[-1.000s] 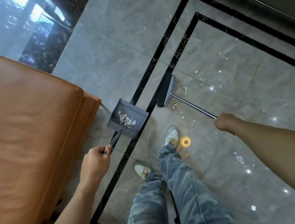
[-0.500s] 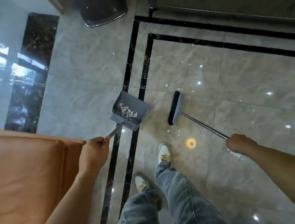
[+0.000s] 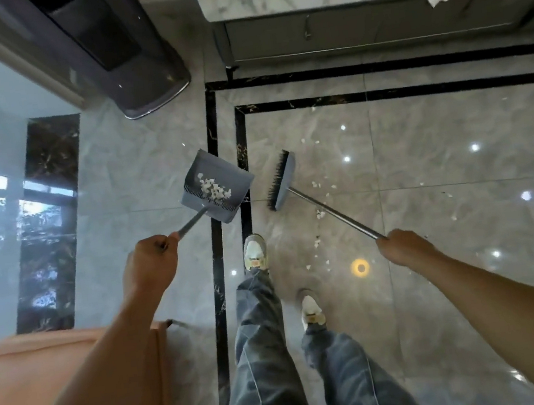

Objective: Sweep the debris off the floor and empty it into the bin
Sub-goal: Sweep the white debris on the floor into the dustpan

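On a scrap-littered floor [image 3: 470, 278], short of the bin [image 3: 139, 49], our right hand [image 3: 402, 248] clamps the broom [image 3: 283, 180] and our left hand [image 3: 152, 263] the dustpan [image 3: 221, 171], whose debris [image 3: 213, 190] could spill if it tips as we walk.

The left hand [image 3: 152, 263] grips a dustpan [image 3: 218, 184] holding white debris [image 3: 213, 188]; the right hand [image 3: 402, 246] grips a broom [image 3: 281, 180].
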